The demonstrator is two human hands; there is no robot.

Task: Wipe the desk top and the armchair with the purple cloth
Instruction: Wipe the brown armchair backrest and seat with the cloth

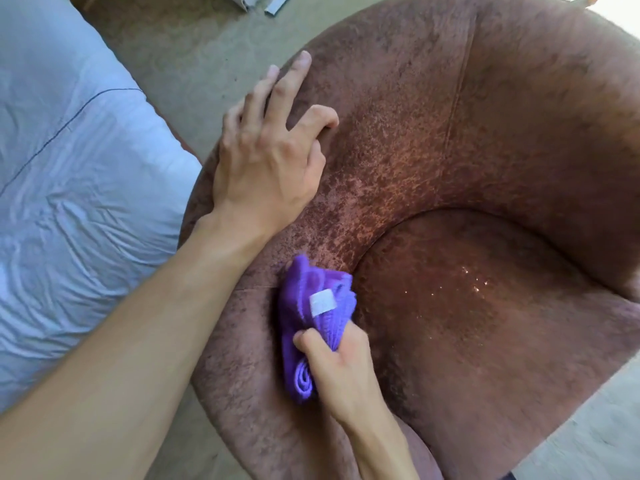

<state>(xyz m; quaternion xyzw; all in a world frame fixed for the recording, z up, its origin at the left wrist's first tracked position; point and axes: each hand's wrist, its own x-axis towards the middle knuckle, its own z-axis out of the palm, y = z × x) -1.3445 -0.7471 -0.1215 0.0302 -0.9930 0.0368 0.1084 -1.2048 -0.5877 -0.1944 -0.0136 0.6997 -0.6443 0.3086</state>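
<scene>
A worn reddish-brown armchair fills the right and middle of the head view, its curved back and left arm flaked and mottled. The purple cloth, bunched and with a white label, presses on the inner side of the left arm beside the seat cushion. My right hand is shut on the cloth from below. My left hand rests flat on the top of the left arm, fingers spread and holding nothing. The desk is out of view.
A bed with a pale blue wrinkled cover lies close on the left. Beige carpet shows between bed and chair. White box edges sit on the floor at the top.
</scene>
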